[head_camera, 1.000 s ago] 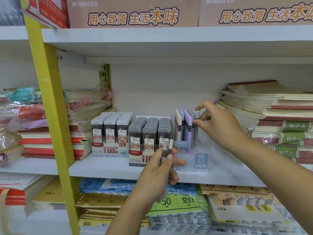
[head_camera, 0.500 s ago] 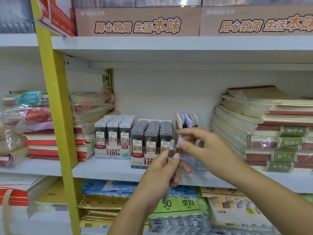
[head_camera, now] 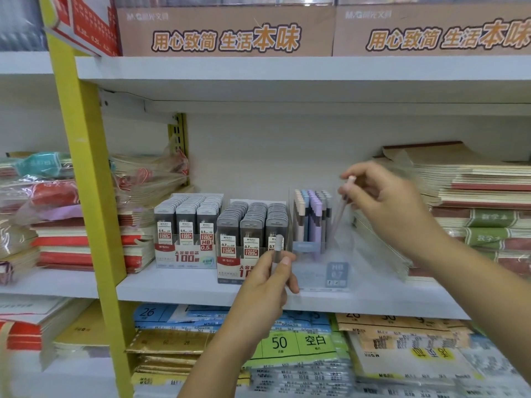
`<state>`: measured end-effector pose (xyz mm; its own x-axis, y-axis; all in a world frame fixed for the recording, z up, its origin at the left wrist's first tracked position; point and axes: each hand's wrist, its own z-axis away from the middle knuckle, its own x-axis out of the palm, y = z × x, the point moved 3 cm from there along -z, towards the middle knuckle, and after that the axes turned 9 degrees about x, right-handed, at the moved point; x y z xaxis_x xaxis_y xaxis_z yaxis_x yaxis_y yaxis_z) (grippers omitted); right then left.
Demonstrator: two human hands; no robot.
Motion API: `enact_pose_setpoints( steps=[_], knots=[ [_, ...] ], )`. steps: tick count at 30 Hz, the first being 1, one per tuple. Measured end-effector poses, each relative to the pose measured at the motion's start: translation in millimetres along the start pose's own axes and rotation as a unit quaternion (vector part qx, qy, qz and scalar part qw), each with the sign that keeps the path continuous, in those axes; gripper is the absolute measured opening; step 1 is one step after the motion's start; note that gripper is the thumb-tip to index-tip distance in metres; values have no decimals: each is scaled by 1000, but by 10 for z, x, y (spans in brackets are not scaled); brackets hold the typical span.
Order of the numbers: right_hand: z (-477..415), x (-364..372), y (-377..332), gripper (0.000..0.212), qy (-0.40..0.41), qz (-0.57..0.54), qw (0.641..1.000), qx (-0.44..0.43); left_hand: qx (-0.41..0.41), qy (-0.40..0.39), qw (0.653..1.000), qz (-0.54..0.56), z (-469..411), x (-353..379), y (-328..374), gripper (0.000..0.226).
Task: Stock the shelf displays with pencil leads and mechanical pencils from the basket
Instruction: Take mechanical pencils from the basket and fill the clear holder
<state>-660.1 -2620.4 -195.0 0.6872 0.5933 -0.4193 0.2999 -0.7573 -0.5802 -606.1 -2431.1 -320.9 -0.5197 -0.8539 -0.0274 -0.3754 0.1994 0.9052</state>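
Mechanical pencils (head_camera: 311, 216) are standing upright in the clear display box (head_camera: 337, 271) on the white shelf (head_camera: 178, 285), pink, blue, purple and grey ones packed toward the back left, with the front and right part of that box looking bare. The label on its front reads HB 0.7.

Your right hand (head_camera: 385, 202) is pinched around 1 pinkish pencil (head_camera: 340, 208), tip pointing down into the box just beside the grey row, cap end up by your fingertips. It's blurry, so I can't tell if the tip touches anything.

Your left hand (head_camera: 267, 285) is lower, in front of the shelf edge, closed on 1 grey-capped pencil (head_camera: 278, 248) held upright.

Left of the pencil box you've got 2 cardboard trays of pencil leads: the 0.7 tray (head_camera: 247, 239) touching the clear box, and the 0.5 tray (head_camera: 186, 231) next to it, each with 3 full rows of dark cases.

Notebook stacks (head_camera: 474, 202) sit on the right, wrapped ones (head_camera: 57, 214) on the left.
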Motion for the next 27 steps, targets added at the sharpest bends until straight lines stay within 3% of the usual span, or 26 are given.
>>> enact_pose_setpoints(
  steps=[4,9,14,27],
  knots=[
    [73,145,85,23,-33,23,999,4,-15,2,999,37,-30,-7,-67,32],
    [87,157,63,20,-28,37,999,-9,-9,-1,1000,4,-20,-26,-91,27],
    [98,66,-96,19,6,-49,998,-30,-10,6,1000,-6,-5,-39,-77,28],
    [57,381,-143,8,-72,-73,995,15,-31,0,999,-13,38,-46,-31,21]
  ],
)
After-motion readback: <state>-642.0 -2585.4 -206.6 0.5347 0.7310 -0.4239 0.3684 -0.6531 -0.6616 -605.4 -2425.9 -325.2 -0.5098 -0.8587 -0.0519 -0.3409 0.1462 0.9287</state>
